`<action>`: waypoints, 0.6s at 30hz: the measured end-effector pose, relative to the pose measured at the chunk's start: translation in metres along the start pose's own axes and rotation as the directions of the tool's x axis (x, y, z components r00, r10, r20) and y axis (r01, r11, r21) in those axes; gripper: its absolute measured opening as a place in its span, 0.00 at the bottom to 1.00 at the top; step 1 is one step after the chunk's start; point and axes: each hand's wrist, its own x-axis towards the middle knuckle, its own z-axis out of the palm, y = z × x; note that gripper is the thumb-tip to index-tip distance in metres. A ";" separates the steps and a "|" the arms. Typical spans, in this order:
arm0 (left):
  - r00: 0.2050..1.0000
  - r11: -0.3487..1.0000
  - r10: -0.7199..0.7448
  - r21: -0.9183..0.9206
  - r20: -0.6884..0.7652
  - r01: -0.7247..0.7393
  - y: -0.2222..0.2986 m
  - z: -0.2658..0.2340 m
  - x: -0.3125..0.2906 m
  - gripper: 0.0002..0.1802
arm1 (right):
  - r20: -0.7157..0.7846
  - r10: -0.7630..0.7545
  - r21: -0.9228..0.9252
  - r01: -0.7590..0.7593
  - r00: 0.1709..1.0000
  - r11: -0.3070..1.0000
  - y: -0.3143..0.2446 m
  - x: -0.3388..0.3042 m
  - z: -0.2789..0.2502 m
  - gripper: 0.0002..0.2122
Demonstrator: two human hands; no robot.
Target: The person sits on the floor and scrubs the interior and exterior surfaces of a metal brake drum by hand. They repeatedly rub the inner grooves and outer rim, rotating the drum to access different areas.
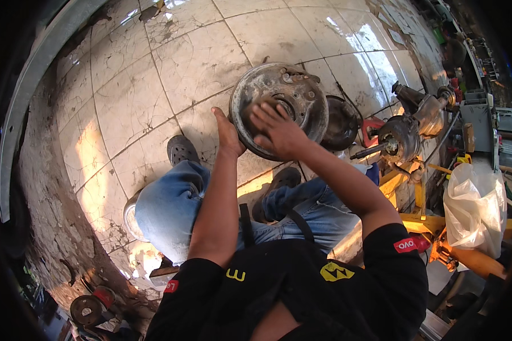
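Note:
A round, grimy metal brake drum [245, 105] with a raised rim, a centre hole and several bolts or fittings near its far edge is in front of me. My left hand [228, 136] grips the drum's near left rim, thumb pointing up and away; its other fingers are mostly hidden. My right hand [276, 131] lies across the drum's face by the centre hole, fingers stretched out and slightly blurred. Just right of the drum, a dark round plate [341, 124] rests on the floor, partly covered by it.
Cracked tiles [196, 62] cover the floor. On the right, a greasy axle or gear assembly [400, 136] stands by a yellow metal frame [418, 193], with a clear plastic bag [475, 202] beyond. A grey metal beam [17, 113] curves along the left; round metal parts [86, 310] are at lower left.

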 end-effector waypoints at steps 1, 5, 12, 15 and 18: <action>1.000 1.000 -0.021 0.003 0.013 0.021 0.000 -0.001 0.000 0.54 | -0.032 0.019 -0.004 -0.019 0.999 1.000 0.008 0.009 -0.001 0.33; 0.998 0.999 -0.019 0.025 -0.060 0.021 0.002 0.007 0.001 0.56 | -0.248 0.253 -0.040 -0.271 0.935 0.962 0.030 0.054 0.000 0.32; 0.998 0.999 -0.033 -0.001 0.057 0.034 -0.006 -0.014 0.013 0.57 | -0.084 0.061 -0.011 -0.062 0.995 0.998 0.016 0.016 0.002 0.31; 0.999 0.999 -0.036 0.000 0.027 0.036 -0.008 -0.001 0.013 0.57 | -0.227 0.208 -0.018 -0.217 0.952 0.976 0.025 0.028 0.007 0.31; 0.999 1.000 0.027 -0.003 0.041 -0.027 -0.004 -0.007 0.018 0.57 | -0.153 0.121 0.042 -0.116 0.981 0.992 -0.002 0.014 0.012 0.31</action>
